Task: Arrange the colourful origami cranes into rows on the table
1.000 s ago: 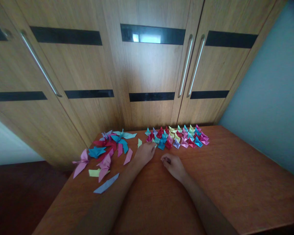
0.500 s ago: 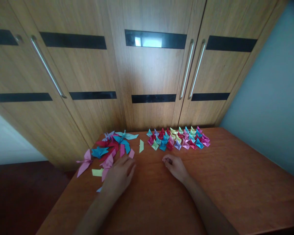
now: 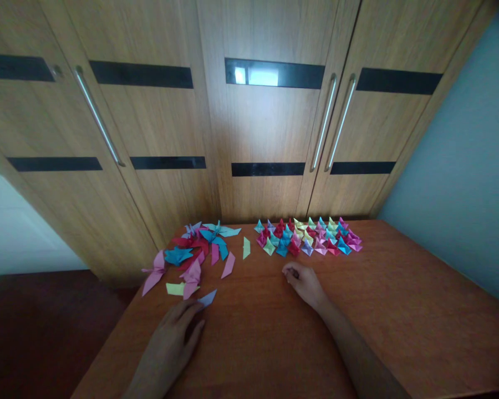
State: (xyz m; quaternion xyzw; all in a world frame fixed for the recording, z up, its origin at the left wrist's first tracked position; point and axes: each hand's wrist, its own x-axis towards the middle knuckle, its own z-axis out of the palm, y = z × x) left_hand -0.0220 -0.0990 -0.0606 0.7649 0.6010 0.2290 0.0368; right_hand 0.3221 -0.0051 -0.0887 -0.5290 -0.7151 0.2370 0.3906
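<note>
bare left hand (image 3: 169, 339) reaches forward, palm down, fingers bent.

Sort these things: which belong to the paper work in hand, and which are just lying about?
Probably in the work:
lavender strip, at the left hand
small folded papers in rows
larger papers to their left
table

Seemingly just there:
cupboard
metal handles
blue wall

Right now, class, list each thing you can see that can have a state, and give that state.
Left hand: open, fingers at the lavender strip
Right hand: loosely curled
Lavender strip: partly covered by fingers
Small folded papers: grouped in rough rows
Leftmost pink bird shape: folded, wings spread
Cupboard doors: closed
</note>
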